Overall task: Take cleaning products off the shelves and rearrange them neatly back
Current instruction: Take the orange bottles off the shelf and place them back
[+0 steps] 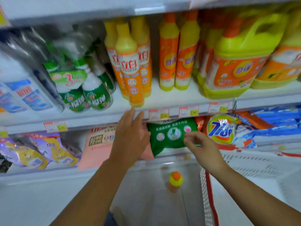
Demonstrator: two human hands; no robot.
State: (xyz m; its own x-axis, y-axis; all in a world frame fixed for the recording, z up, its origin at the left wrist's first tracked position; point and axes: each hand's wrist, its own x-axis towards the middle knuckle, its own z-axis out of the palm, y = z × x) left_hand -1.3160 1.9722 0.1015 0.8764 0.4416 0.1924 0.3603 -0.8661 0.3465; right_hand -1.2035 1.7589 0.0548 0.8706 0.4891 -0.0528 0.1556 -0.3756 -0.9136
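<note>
Nearest, a small yellow bottle (175,181) with an orange cap was seen standing on the lowest level, below the hands. Above it, a green bag (169,136) was held at the front of the lower shelf (184,156) between both hands. The left hand (128,137) was laid flat against its left side, fingers straight and reaching up to the shelf edge, while its right edge was pinched by the curled fingers of the right hand (203,147). A pink bag (99,144) was lying just left of it, a Tide bag (223,129) just right. Farther up, tall yellow-and-orange bottles (130,66) were ranged on the upper shelf (172,98), with a large yellow jug (236,62) to their right.
</note>
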